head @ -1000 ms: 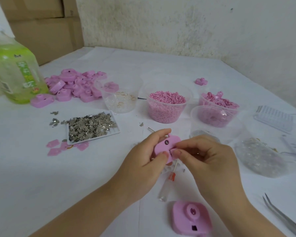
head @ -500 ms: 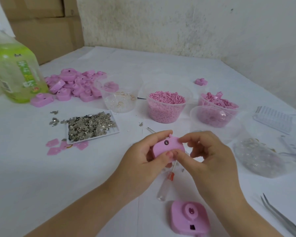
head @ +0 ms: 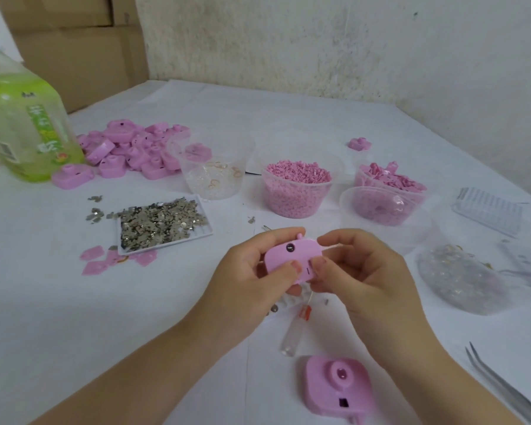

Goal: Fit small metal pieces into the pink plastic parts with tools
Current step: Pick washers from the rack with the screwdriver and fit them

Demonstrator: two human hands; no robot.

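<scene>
A pink plastic part [head: 292, 256] with a small dark hole is held above the table between both hands. My left hand [head: 252, 280] grips its left side, thumb on the lower face and forefinger over the top. My right hand [head: 362, 280] pinches its right edge, thumb beside a small slot. A second pink part [head: 337, 384] lies flat near the front edge. Small metal pieces [head: 163, 222] fill a white tray [head: 207, 233]. A clear-handled tool with an orange collar [head: 295, 329] lies under my hands. Tweezers [head: 503, 384] lie at the front right.
A pile of pink parts [head: 132, 151] sits at the back left beside a green bottle [head: 22, 127]. Clear cups hold clear bits [head: 215, 176], pink pellets [head: 298, 188] and pink pieces [head: 387, 191]. A clear bag [head: 460, 277] lies to the right. Flat pink pieces [head: 98, 262] lie left.
The pink part has been turned and raised slightly between my hands, so its flat face shows more. My right fingers shifted from the front of the part to its right edge.
</scene>
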